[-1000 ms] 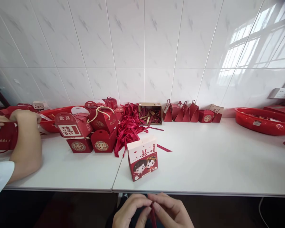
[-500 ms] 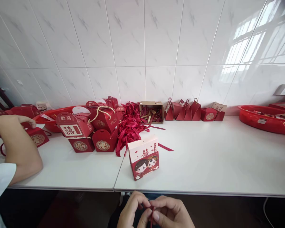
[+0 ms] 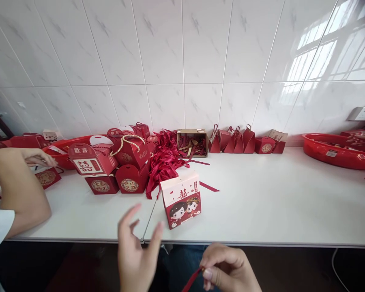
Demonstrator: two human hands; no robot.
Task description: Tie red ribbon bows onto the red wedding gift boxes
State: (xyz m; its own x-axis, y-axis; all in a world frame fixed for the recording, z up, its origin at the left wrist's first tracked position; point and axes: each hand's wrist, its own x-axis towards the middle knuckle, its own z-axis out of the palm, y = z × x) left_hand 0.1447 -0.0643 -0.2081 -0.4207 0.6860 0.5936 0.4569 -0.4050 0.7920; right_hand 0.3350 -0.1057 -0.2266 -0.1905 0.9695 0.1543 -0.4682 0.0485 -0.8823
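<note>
My left hand [image 3: 136, 251] is raised in front of the table edge, fingers spread, holding nothing. My right hand [image 3: 228, 269] sits low at the bottom edge, its fingers pinched on the end of a red ribbon [image 3: 191, 280] that runs down out of view. Just beyond both hands a red and white gift box [image 3: 181, 199] with a cartoon couple stands on the white table [image 3: 261, 207], near its front edge.
A heap of red ribbons [image 3: 166, 162], stacked red gift boxes [image 3: 109, 166], an open cardboard box [image 3: 192, 142] and small red pouches [image 3: 234, 142] line the wall. A red basin [image 3: 334, 152] sits at right. A co-worker's arm [image 3: 18, 186] rests at left by another red box.
My left hand let go of the ribbon and rose up and to the left with fingers spread. My right hand keeps the ribbon. The co-worker's hands shifted over a red box at left.
</note>
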